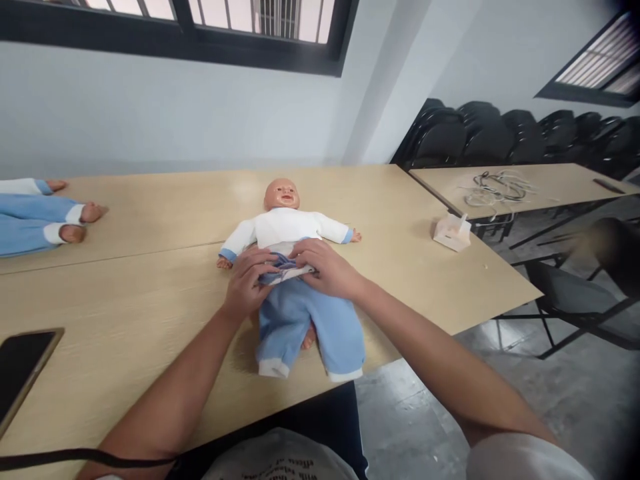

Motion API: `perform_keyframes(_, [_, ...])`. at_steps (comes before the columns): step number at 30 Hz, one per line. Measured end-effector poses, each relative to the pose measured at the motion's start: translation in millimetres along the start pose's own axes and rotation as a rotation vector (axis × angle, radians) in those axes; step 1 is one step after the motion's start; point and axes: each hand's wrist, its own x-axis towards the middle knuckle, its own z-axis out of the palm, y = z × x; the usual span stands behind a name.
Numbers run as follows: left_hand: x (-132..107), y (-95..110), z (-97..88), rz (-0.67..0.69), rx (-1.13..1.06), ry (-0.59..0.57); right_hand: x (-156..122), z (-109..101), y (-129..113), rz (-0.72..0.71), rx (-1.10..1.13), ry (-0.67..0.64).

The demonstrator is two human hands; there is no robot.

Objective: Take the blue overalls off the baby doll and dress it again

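Observation:
A baby doll (283, 225) lies on its back on the table, head toward the wall, in a white top with blue cuffs. Light blue trousers (313, 320) with white hems cover its lower body, and a foot shows between the trouser legs. At the doll's waist, my left hand (249, 280) grips the left side of the bunched trouser waistband (285, 269). My right hand (325, 267) is closed on the waistband's other side. Patterned bluish-white cloth shows between my hands; whether it is the trousers' lining or a separate layer is unclear.
On the table (150, 300), a second doll's legs (40, 217) reach in from the left. A phone (25, 367) lies near the front left. A tissue box (452, 232) stands at right. Beyond are coiled cables (500, 188), stacked black chairs (480, 133) and a folding chair (585, 287).

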Motion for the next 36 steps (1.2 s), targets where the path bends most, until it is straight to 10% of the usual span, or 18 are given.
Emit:
perform_keyframes(9, [4, -10, 8.3, -0.066, -0.037, -0.27, -2, -18, -15, 0.459, 0.268, -0.047])
perform_keyframes(14, [6, -4, 21.7, -0.052, -0.078, -0.077, -3, -13, -26, 0.456, 0.284, -0.295])
perform_keyframes(18, [10, 11, 23.6, -0.049, -0.227, -0.096, -12, -6, -4, 0.444, 0.45, -0.19])
perform_keyframes(23, [27, 34, 7.9, -0.217, -0.41, -0.493, -32, -4, 26, 0.785, 0.938, 0.109])
perform_keyframes(27, [40, 37, -6.4, -0.33, -0.408, -0.656, -45, 2, -2, 0.8, 1.143, 0.066])
perform_keyframes(36, [31, 34, -1.5, -0.554, -0.879, -0.608, -54, 0, -27, 0.791, 0.795, -0.087])
